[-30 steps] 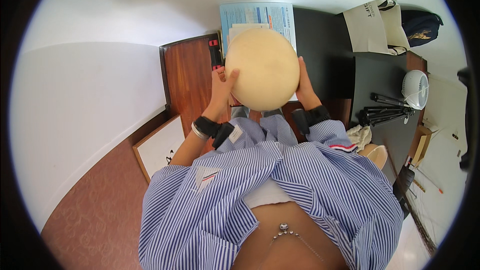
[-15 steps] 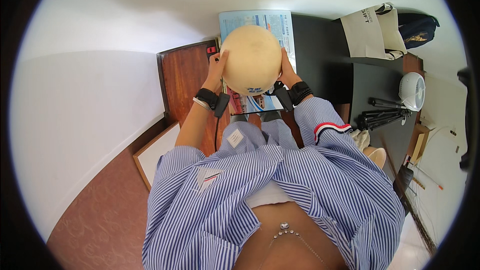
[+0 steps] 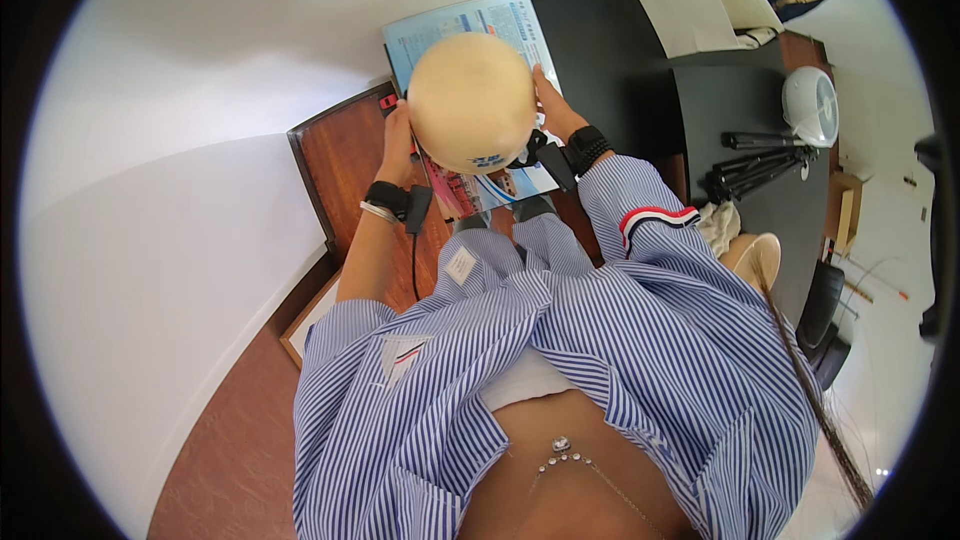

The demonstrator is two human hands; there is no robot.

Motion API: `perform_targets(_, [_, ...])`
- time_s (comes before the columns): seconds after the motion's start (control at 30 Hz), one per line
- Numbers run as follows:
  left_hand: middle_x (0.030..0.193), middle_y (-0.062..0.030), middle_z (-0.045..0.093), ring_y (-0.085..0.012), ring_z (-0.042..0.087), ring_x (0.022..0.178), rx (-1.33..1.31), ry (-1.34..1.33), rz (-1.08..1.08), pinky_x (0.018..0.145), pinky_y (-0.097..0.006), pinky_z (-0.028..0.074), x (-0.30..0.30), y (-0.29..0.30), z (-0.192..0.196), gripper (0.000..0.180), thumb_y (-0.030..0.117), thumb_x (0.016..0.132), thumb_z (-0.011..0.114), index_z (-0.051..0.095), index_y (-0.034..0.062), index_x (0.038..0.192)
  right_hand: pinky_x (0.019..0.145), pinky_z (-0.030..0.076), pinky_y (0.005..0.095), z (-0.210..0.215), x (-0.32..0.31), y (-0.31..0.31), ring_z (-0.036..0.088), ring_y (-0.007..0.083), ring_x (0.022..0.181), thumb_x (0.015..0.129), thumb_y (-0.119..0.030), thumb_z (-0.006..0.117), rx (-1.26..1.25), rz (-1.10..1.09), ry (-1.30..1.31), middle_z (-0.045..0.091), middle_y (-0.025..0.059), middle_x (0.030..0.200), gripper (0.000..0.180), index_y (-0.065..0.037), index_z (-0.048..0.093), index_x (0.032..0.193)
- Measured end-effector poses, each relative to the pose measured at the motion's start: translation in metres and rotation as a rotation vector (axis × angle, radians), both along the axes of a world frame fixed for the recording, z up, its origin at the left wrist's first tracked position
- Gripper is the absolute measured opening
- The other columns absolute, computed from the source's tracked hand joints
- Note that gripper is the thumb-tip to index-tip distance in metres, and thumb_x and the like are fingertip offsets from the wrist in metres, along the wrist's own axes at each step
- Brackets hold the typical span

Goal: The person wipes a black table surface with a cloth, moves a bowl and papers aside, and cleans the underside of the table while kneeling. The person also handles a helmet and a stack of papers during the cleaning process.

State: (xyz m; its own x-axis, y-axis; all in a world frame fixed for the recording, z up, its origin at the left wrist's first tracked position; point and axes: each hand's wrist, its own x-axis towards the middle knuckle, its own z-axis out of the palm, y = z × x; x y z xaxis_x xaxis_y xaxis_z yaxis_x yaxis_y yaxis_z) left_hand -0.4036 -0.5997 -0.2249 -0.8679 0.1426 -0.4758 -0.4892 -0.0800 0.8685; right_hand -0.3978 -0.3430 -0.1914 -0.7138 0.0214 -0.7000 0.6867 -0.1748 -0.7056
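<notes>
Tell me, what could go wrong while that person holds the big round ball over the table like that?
The pale round ball is gripped only at its sides, by the left hand and the right hand; being smooth and wide, it might slip and drop onto the wooden table. It also hides most of the blue printed sheet beneath it, so setting it down would be partly blind. The cable hanging from the left wristband could snag.

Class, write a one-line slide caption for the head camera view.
Both hands, left hand and right hand, grip a round beige ball above a brown wooden table with printed sheets.
</notes>
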Motion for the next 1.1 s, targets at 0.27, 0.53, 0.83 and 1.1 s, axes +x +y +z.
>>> perform_targets(0.27, [0.109,-0.0117,0.049,-0.0212,0.049,0.093,-0.172,-0.169,0.083,0.079,-0.034,0.038,0.021,-0.047,-0.054,0.057,0.049,0.087,0.033,0.045,0.0001,0.114,0.093,0.028,0.0403,-0.036,0.053,0.063,0.035,0.0272,0.117,0.084,-0.039,0.043,0.065,-0.179,-0.123,0.037,0.0181,0.126,0.057,0.005,0.036,0.12])
perform_targets(0.53, [0.094,-0.0081,0.058,-0.0167,0.055,0.084,-0.269,-0.329,-0.465,0.072,-0.032,0.04,0.055,-0.048,-0.038,0.049,0.048,0.085,0.038,0.051,0.0057,0.105,0.089,0.029,0.0436,-0.028,0.192,0.08,0.041,0.0242,0.106,0.077,-0.044,0.051,0.188,-0.497,-0.187,0.047,0.0093,0.11,0.044,-0.011,0.051,0.107])
perform_targets(0.83, [0.089,-0.0082,0.059,-0.0164,0.057,0.077,-0.411,-0.428,-0.681,0.069,-0.029,0.042,0.105,-0.029,-0.011,0.037,0.035,0.085,0.044,0.049,0.004,0.106,0.052,0.044,0.0263,-0.01,0.328,0.09,0.055,0.0115,0.061,0.08,-0.025,0.051,0.604,-0.799,0.128,0.057,0.0024,0.069,0.021,-0.006,0.059,0.084])
perform_targets(1.1, [0.091,-0.0112,0.058,-0.018,0.056,0.082,-0.409,-0.363,-0.676,0.071,-0.03,0.044,0.144,-0.018,-0.017,0.04,0.034,0.084,0.045,0.047,0.0015,0.107,0.086,0.035,0.042,-0.015,0.335,0.149,0.042,0.035,0.105,0.066,-0.032,0.066,1.632,-0.549,0.108,0.037,0.0182,0.121,0.053,-0.016,0.048,0.112])
